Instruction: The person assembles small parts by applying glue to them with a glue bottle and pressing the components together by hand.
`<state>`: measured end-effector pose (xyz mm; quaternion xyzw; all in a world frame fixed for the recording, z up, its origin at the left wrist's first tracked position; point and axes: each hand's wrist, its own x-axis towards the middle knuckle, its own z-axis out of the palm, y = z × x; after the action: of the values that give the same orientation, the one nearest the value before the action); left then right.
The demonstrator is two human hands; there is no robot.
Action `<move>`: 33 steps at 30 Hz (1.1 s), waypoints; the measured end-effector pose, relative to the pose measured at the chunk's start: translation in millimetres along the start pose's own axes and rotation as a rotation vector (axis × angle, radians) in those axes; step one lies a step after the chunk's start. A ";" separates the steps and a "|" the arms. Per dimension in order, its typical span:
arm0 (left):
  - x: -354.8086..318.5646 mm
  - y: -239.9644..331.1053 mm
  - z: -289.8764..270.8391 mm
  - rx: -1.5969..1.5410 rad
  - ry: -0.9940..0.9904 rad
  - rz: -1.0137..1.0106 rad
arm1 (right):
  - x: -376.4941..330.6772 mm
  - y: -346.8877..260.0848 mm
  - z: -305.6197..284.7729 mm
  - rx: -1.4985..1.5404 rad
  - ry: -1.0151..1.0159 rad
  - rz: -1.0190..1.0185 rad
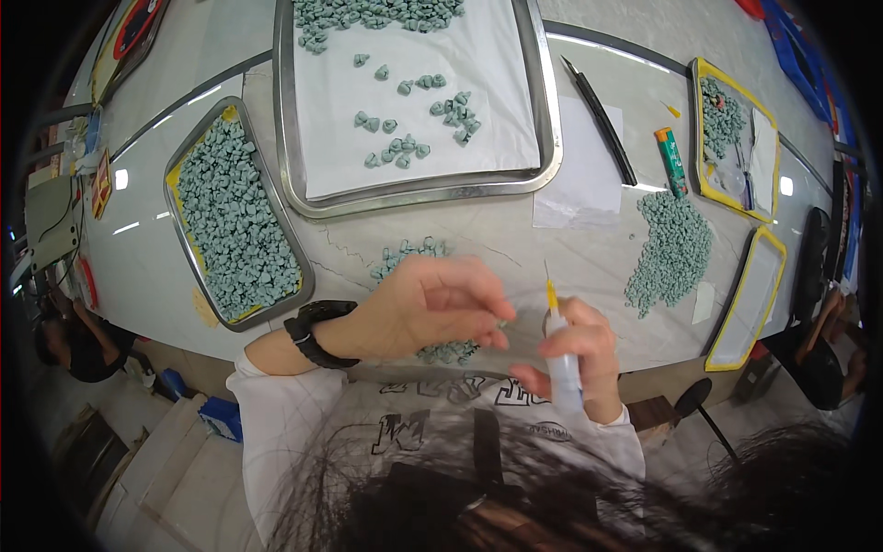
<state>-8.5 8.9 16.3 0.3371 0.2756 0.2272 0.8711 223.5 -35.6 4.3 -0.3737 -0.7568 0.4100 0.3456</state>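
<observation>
My left hand (432,299), with a black watch (319,333) on its wrist, is raised over the table's near edge. Its thumb and fingertips pinch a small grey-green piece (501,324), mostly hidden by the fingers. Just to the right, my right hand (590,348) is wrapped round a white squeeze bottle (565,379). The bottle's yellow needle tip (552,293) points up and away from me, apart from the piece. Loose grey-green pieces (405,256) lie behind my left hand, and more of them (448,351) show below it.
Beyond my hands stands a large metal tray (418,202) lined with white paper, bearing scattered pieces. A full tray (308,281) is at left. On the right are a heap of smaller pieces (670,253), a green tube (670,161), black tweezers (602,124) and two yellow-rimmed trays (696,83), (747,299).
</observation>
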 end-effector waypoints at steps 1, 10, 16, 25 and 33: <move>2.0 -1.5 -2.0 -0.045 0.080 -0.027 | 0.4 -1.1 4.4 0.141 0.066 -0.064; -3.0 -12.3 -3.5 -0.085 0.221 -0.020 | 13.9 5.8 19.1 0.115 0.280 -0.269; -4.0 -23.8 -9.1 0.177 0.166 0.141 | 14.7 7.7 20.2 0.173 0.230 -0.241; -2.6 -23.3 -9.0 0.191 0.148 0.153 | 14.9 0.4 15.4 0.200 0.151 -0.142; -3.9 -26.2 -9.8 0.192 0.149 0.156 | 13.4 -1.3 14.2 0.185 0.136 -0.121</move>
<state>-12.1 -6.3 -7.1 0.4213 0.3329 0.2912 0.7917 204.9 -29.8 2.4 -0.3209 -0.7117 0.4302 0.4534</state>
